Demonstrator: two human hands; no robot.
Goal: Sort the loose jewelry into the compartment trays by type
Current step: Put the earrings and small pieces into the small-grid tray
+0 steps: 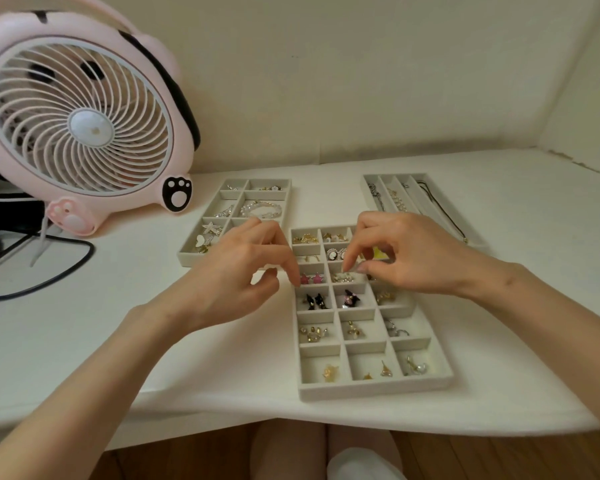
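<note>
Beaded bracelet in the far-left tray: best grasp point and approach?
Pinch across the bead strand on the near arc of the bracelet, coming from straight above. It lies flat as a loop in a walled compartment of the left tray, so side approaches are likely blocked.

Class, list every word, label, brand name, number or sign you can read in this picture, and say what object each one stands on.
No readable text anywhere in this view.
Round pink plastic desk fan: no brand or letters, only a black-and-white paw-print picture and a pink paw-shaped foot.
Nearest grey felt compartment tray: no labels or numbers.
</note>
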